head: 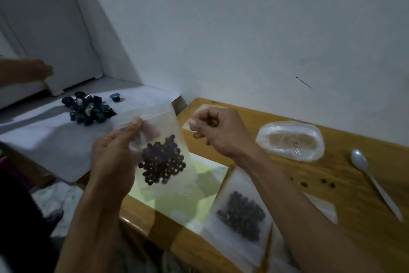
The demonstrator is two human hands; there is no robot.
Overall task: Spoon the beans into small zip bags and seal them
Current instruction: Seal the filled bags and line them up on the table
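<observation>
One filled bag lies on the table; the left hand pinches a second bean-filled bag, apparently unsealed, while the right hand curls empty, spoon idle.

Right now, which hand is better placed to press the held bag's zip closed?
Probably the right hand: it holds nothing, fingers curled, beside the bag's top edge. The left hand already grips the bag.

A clear zip bag of dark beans hangs upright above the table. A second filled bag lies flat there, a white spoon well apart.
</observation>
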